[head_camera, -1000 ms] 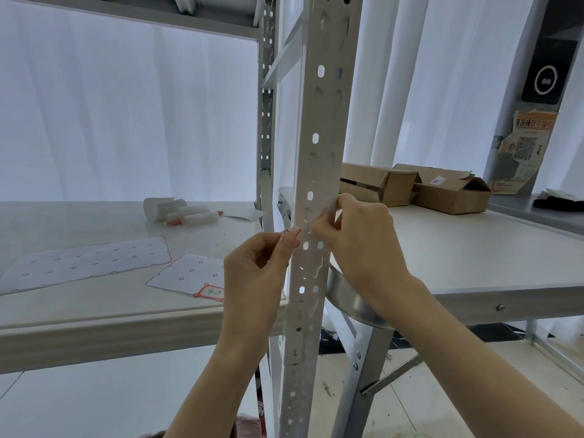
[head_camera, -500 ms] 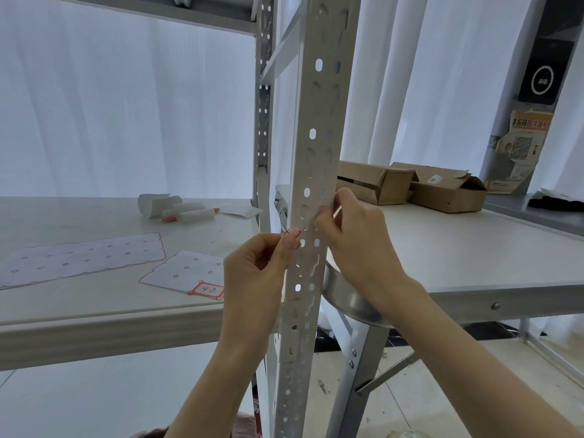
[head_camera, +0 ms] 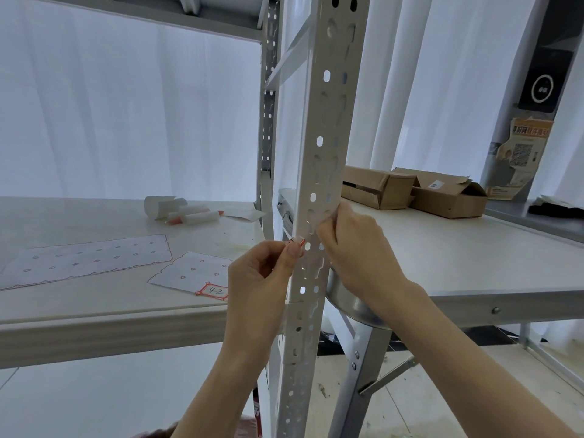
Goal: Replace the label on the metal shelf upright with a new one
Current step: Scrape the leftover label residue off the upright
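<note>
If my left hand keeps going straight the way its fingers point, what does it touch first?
Almost certainly the metal shelf upright. The left hand has its fingertips aimed rightward, already at the upright's left edge, pinching a red-edged label. Whether they touch the metal is unclear.

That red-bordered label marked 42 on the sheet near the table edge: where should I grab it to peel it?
Take the red-bordered label marked 42 by its near right corner, coming in from the front edge of the pale shelf board. It sits at the corner of the small white backing sheet closest to that edge, so a fingernail can probably lift it there.
</note>
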